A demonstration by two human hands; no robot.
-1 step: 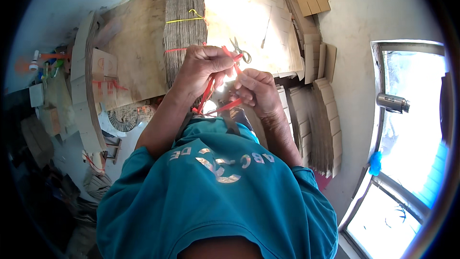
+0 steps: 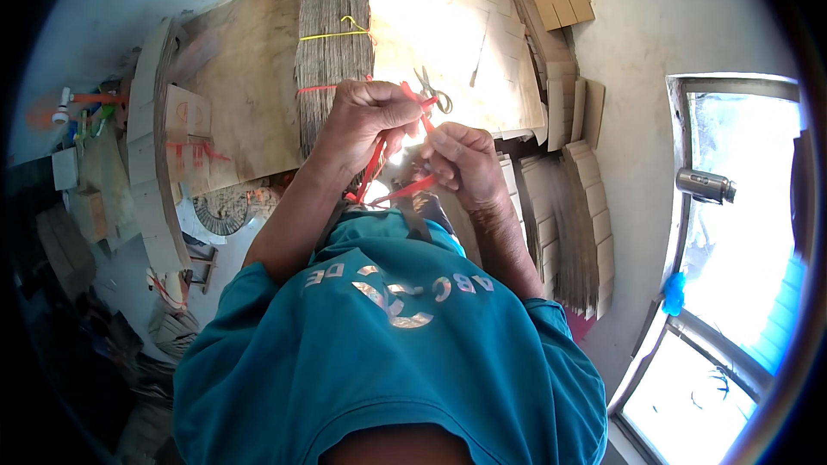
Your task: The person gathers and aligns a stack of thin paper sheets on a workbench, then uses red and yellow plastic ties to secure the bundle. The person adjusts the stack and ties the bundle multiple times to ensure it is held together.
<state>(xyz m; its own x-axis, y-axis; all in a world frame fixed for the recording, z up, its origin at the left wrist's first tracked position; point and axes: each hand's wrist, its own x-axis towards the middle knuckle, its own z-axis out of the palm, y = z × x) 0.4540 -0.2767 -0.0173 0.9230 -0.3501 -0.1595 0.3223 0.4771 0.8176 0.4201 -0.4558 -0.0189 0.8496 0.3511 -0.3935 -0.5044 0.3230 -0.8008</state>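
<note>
Above the near table edge, my left hand [image 2: 369, 116] pinches a red plastic strap [image 2: 373, 168] between thumb and fingers. Close beside it on the right, my right hand [image 2: 465, 159] is closed on the same strap, which runs between both hands and hangs in a loop down toward my waist. A pair of scissors [image 2: 444, 103] lies on the table just beyond my fingertips. To the left of the scissors stands a long bundle of cardboard pieces [image 2: 332, 56], bound with a yellow tie [image 2: 331, 35] and a red one [image 2: 317, 89]; my left hand partly covers its near end.
The wooden table [image 2: 245, 60] is brightly lit in its middle. Flat cardboard sheets [image 2: 491, 43] lie at its right. More cardboard stacks stand at the left [image 2: 155, 155] and lower right [image 2: 573, 224]. A window [image 2: 732, 198] with a metal flask [image 2: 705, 185] is at the far right.
</note>
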